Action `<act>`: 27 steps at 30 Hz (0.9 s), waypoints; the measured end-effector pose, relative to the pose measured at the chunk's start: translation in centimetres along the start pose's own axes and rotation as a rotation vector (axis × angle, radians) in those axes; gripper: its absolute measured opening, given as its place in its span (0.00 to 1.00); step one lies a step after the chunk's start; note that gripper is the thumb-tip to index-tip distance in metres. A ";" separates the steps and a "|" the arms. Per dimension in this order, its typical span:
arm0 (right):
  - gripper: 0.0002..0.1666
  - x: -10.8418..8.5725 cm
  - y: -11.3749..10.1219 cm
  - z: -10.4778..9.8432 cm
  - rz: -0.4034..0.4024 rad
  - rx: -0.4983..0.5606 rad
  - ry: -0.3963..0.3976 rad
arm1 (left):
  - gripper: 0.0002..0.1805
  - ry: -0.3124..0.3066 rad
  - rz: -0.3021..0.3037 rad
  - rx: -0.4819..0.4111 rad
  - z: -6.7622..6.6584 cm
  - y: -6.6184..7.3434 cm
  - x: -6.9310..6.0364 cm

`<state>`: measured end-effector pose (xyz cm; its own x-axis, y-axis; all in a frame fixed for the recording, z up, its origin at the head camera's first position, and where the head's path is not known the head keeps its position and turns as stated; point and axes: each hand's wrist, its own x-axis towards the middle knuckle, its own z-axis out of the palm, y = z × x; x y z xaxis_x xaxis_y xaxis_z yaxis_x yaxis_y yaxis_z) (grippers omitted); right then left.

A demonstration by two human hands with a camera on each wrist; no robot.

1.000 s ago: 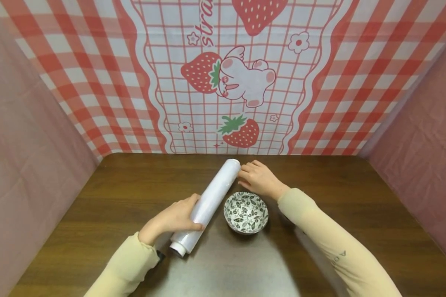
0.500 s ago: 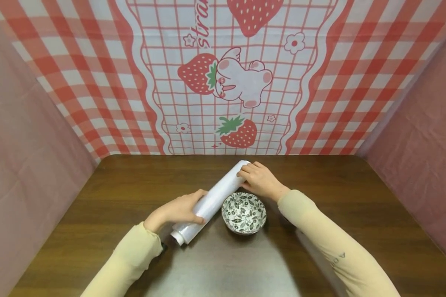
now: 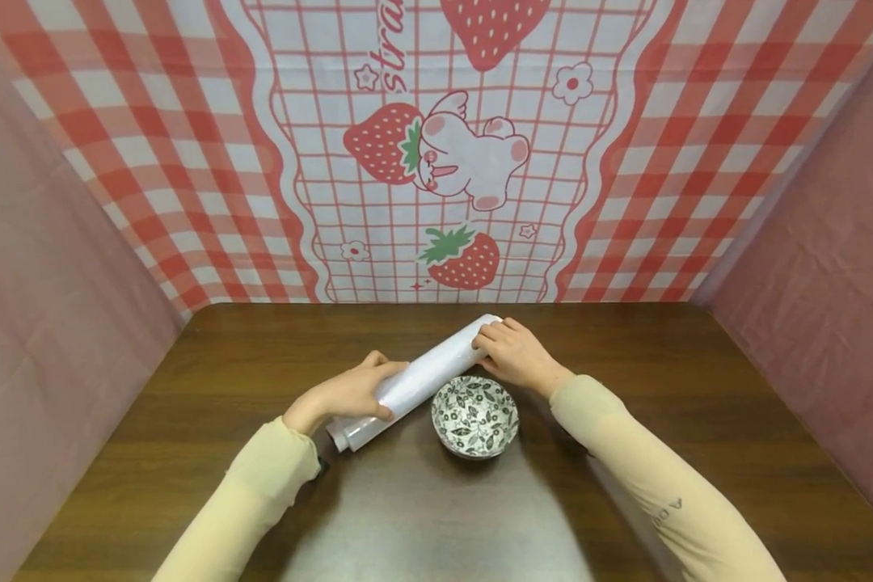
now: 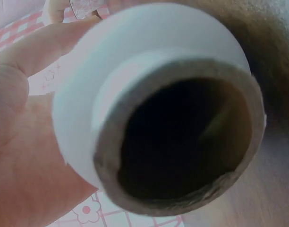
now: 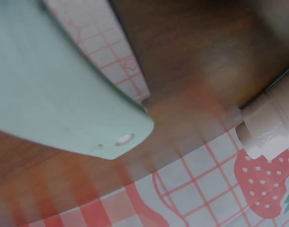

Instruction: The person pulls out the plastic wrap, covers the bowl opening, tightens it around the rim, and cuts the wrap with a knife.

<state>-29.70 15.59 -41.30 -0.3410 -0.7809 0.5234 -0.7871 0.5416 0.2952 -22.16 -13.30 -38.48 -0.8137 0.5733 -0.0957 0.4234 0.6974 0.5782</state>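
A roll of clear plastic wrap (image 3: pixel 436 373) lies slantwise, its far end to the right. My left hand (image 3: pixel 355 391) grips its near part, thumb on the side towards me. At the far end, my right hand (image 3: pixel 515 353) holds the roll with curled fingers. In the left wrist view, the hollow cardboard core (image 4: pixel 106 156) pokes out of the roll close to the camera, with the left hand (image 4: pixel 26 142) beside it. A white bowl (image 3: pixel 474 417) with black leaf patterns stands just in front of the roll. The right wrist view shows only one roll end (image 5: pixel 269 123).
A brown wooden table (image 3: pixel 669 453) spreads around the bowl. Behind it hangs a red-and-white strawberry cloth (image 3: pixel 436 162), with pink cloth (image 3: pixel 829 267) at both sides. A pale green tapered piece with a small hole (image 5: pixel 64 104) covers much of the right wrist view.
The roll has turned clockwise, its far end shifting right into my right hand, which now grips it. My left hand has moved slightly away from me with the near end. The bowl stays put.
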 end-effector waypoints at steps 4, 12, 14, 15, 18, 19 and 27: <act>0.13 -0.3 0.1 0.1 -0.008 0.000 0.017 | 0.44 -0.009 0.035 0.004 -0.2 0.0 0.2; 0.09 -0.7 0.2 -0.1 -0.002 0.005 0.039 | 0.44 -0.009 0.090 0.060 -0.3 -0.1 0.8; 0.09 -0.8 0.2 -0.2 0.004 0.008 0.038 | 0.44 -0.009 0.099 0.074 -0.4 -0.2 1.0; 0.09 -0.8 0.2 -0.2 0.009 0.008 0.036 | 0.44 -0.008 0.104 0.080 -0.5 -0.3 1.1; 0.09 -1.0 0.1 -0.3 0.018 0.011 0.036 | 0.44 -0.008 0.115 0.094 -0.6 -0.4 1.4; 0.09 -1.0 0.1 -0.3 0.020 0.011 0.036 | 0.44 -0.008 0.116 0.093 -0.7 -0.4 1.5; 0.08 -1.4 0.0 -0.7 0.053 -0.013 -0.007 | 0.43 -0.033 0.106 0.067 -0.9 -0.4 2.0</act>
<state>-28.86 16.95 -41.48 -0.3855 -0.7531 0.5331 -0.7614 0.5860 0.2773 -24.35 -12.79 -38.13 -0.7501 0.6582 -0.0645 0.5324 0.6589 0.5314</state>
